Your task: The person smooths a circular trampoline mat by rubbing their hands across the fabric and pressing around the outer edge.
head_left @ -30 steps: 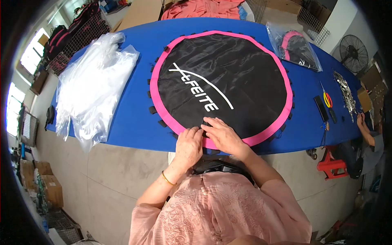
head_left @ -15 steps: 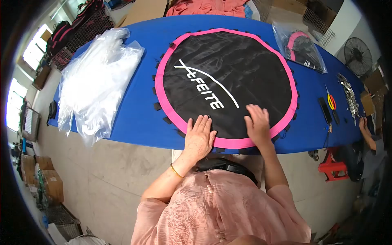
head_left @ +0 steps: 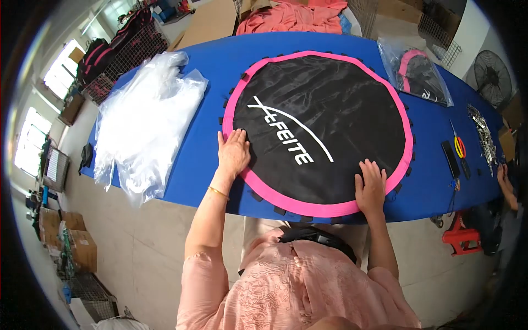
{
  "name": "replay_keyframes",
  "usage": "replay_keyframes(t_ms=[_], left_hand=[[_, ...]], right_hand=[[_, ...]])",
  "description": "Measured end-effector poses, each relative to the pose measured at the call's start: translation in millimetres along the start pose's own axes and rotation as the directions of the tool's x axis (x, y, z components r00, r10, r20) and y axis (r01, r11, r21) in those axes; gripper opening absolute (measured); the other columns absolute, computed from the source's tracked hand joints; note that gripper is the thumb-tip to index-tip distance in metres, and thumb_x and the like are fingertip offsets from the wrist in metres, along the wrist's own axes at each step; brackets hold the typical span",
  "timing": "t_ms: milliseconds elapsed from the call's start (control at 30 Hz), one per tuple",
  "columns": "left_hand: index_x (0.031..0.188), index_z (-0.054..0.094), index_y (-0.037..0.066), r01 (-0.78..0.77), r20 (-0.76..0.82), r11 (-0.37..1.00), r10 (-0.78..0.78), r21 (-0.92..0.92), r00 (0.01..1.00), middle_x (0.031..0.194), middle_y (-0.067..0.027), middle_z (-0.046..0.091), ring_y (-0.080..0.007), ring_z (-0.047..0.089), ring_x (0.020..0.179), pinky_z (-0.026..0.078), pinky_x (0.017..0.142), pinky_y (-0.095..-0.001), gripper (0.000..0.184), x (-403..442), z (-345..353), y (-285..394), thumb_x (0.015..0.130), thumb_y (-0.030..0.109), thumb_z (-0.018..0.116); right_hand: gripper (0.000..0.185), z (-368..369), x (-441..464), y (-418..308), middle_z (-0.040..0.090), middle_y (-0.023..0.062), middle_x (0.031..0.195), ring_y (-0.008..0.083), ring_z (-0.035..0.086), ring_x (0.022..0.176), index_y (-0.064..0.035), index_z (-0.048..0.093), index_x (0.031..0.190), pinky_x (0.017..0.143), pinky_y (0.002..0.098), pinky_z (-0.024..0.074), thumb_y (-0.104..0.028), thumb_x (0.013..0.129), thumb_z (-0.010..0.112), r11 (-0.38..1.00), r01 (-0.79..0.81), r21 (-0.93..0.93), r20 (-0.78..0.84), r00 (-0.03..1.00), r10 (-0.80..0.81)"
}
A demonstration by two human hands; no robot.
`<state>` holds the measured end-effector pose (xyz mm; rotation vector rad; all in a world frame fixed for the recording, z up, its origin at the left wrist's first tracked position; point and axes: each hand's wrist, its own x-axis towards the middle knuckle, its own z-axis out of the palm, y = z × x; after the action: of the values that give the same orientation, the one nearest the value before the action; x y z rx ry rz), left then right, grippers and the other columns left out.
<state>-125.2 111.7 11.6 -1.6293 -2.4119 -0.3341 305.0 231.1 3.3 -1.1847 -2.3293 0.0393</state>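
Observation:
A round black trampoline mat (head_left: 330,115) with a pink border and black tabs around its rim lies flat on the blue table (head_left: 203,181). White lettering runs across its left half. My left hand (head_left: 234,152) rests on the pink border at the mat's left side, fingers stretched out over the edge of the black cloth. On the near right part of the mat lies my right hand (head_left: 371,185), its fingers extended on the black cloth and its palm by the pink border. Neither hand holds anything.
Clear plastic bags (head_left: 146,121) are piled at the left. A bagged mat (head_left: 418,74) lies at the back right. Scissors (head_left: 459,146), a black strip (head_left: 450,159) and metal pieces (head_left: 482,135) are on the right, near another person's hand (head_left: 502,175). A red stool (head_left: 461,236) stands below.
My left hand has moved left and away from me, from the mat's near edge to its left border. My right hand has shifted slightly toward the near right edge. The camera view has shifted.

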Motion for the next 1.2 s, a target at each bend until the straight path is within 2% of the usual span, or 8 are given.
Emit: replay_keyframes(t_ms=[333, 500, 633, 833, 933, 1000, 1067, 1200], left_hand=[[0.140, 0.060, 0.005, 0.071, 0.110, 0.997, -0.073, 0.024, 0.991, 0.153, -0.0122, 0.058, -0.0279, 0.050, 0.145, 0.021, 0.125, -0.0653, 0.044, 70.1, 17.9, -23.4, 0.104, 0.026, 0.050], [0.138, 0.061, 0.004, -0.093, -0.041, 0.994, 0.090, -0.065, 0.995, 0.145, -0.0143, 0.063, -0.0289, 0.054, 0.140, 0.024, 0.125, -0.0634, 0.042, 26.8, 11.5, 2.0, 0.099, 0.019, 0.058], [0.144, 0.056, 0.002, -0.124, -0.030, 0.992, 0.122, -0.037, 0.992, 0.147, -0.0170, 0.061, -0.0326, 0.053, 0.142, 0.023, 0.124, -0.0651, 0.046, 9.9, 4.1, 6.4, 0.100, 0.017, 0.056], [0.143, 0.059, 0.003, 0.047, 0.039, 0.999, -0.047, 0.019, 0.998, 0.150, -0.0137, 0.060, -0.0285, 0.052, 0.144, 0.020, 0.124, -0.0688, 0.047, 49.7, 13.8, -23.3, 0.101, 0.023, 0.053], [0.142, 0.060, 0.003, 0.041, 0.094, 0.998, -0.046, 0.055, 0.995, 0.151, -0.0131, 0.060, -0.0281, 0.051, 0.145, 0.020, 0.124, -0.0683, 0.046, 61.0, 16.0, -24.0, 0.101, 0.024, 0.053], [0.139, 0.061, 0.003, -0.006, 0.124, 1.000, 0.009, -0.022, 0.992, 0.148, -0.0141, 0.062, -0.0282, 0.052, 0.144, 0.022, 0.124, -0.0665, 0.045, 56.0, 2.5, -4.5, 0.098, 0.021, 0.057], [0.138, 0.062, 0.002, -0.129, 0.010, 0.989, 0.130, -0.071, 0.991, 0.146, -0.0141, 0.063, -0.0287, 0.054, 0.142, 0.022, 0.124, -0.0655, 0.046, 43.1, 21.4, 4.0, 0.096, 0.019, 0.059], [0.139, 0.061, 0.003, -0.152, -0.040, 0.987, 0.151, -0.043, 0.988, 0.147, -0.0133, 0.063, -0.0279, 0.055, 0.141, 0.021, 0.124, -0.0664, 0.046, 33.5, 22.7, 13.2, 0.096, 0.019, 0.059]], right_hand=[[0.038, -4.0, 1.2, -2.1, 0.059, 0.0156, 0.148, 0.0368, 0.049, 0.144, -0.0085, 0.060, 0.140, 0.124, 0.0574, 0.0283, -0.022, 0.105, 0.061, 0.999, 0.009, 0.046, -0.024, 1.000, -0.008], [0.038, -3.2, 1.2, -2.6, 0.059, 0.0156, 0.147, 0.0372, 0.050, 0.143, -0.0084, 0.061, 0.139, 0.123, 0.0575, 0.0291, -0.021, 0.104, 0.062, 0.998, 0.008, 0.056, -0.035, 0.999, -0.006], [0.038, -2.7, 0.9, -3.9, 0.059, 0.0158, 0.147, 0.0372, 0.050, 0.143, -0.0090, 0.061, 0.139, 0.123, 0.0577, 0.0293, -0.021, 0.103, 0.062, 0.999, -0.004, 0.037, -0.019, 1.000, 0.005], [0.038, 2.1, 0.9, 0.8, 0.059, 0.0158, 0.148, 0.0371, 0.049, 0.144, -0.0083, 0.061, 0.140, 0.124, 0.0579, 0.0285, -0.021, 0.104, 0.062, 1.000, 0.002, 0.019, -0.015, 1.000, -0.001], [0.038, 0.3, 1.3, -0.3, 0.059, 0.0161, 0.148, 0.0370, 0.048, 0.145, -0.0075, 0.060, 0.140, 0.124, 0.0580, 0.0279, -0.020, 0.104, 0.061, 0.999, -0.008, 0.031, -0.006, 1.000, 0.008], [0.038, -0.3, 1.0, -0.9, 0.059, 0.0163, 0.148, 0.0370, 0.048, 0.145, -0.0071, 0.060, 0.140, 0.124, 0.0581, 0.0277, -0.020, 0.103, 0.061, 0.999, -0.012, 0.045, -0.001, 1.000, 0.012], [0.038, -0.8, 1.2, -2.5, 0.059, 0.0167, 0.148, 0.0373, 0.048, 0.144, -0.0072, 0.061, 0.139, 0.124, 0.0579, 0.0280, -0.020, 0.103, 0.062, 0.999, -0.005, 0.040, -0.009, 1.000, 0.006], [0.041, -0.2, 1.5, -1.9, 0.059, 0.0171, 0.148, 0.0379, 0.048, 0.144, -0.0049, 0.061, 0.139, 0.123, 0.0591, 0.0280, -0.020, 0.102, 0.063, 0.999, 0.001, 0.032, -0.004, 1.000, -0.001]])
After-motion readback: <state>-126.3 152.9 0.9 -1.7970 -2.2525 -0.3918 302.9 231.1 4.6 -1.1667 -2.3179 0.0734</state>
